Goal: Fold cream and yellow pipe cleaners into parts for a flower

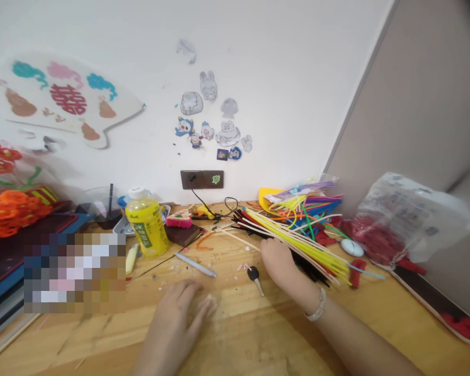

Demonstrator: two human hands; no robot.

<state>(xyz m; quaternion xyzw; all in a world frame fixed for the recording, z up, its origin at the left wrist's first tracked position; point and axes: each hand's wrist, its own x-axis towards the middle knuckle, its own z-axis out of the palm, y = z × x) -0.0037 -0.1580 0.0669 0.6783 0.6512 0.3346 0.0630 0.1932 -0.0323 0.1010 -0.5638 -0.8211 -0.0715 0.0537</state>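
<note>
My left hand (182, 308) lies flat on the wooden desk (235, 334) with its fingers stretched out and nothing in it. My right hand (279, 261), a bracelet on its wrist, reaches into a heap of pipe cleaners (297, 235), at the yellow and black ones. Its fingers are hidden under the strands. A key with a black head (254, 277) lies just left of that hand. A light pen-like stick (196, 265) lies beyond my left hand.
A yellow drink bottle (145, 223) stands at the back left beside a dark book (184, 234). Orange pipe-cleaner flowers (8, 209) are at far left. A plastic bag with red material (395, 230) sits right. A wall socket (201, 179) with a cable is behind.
</note>
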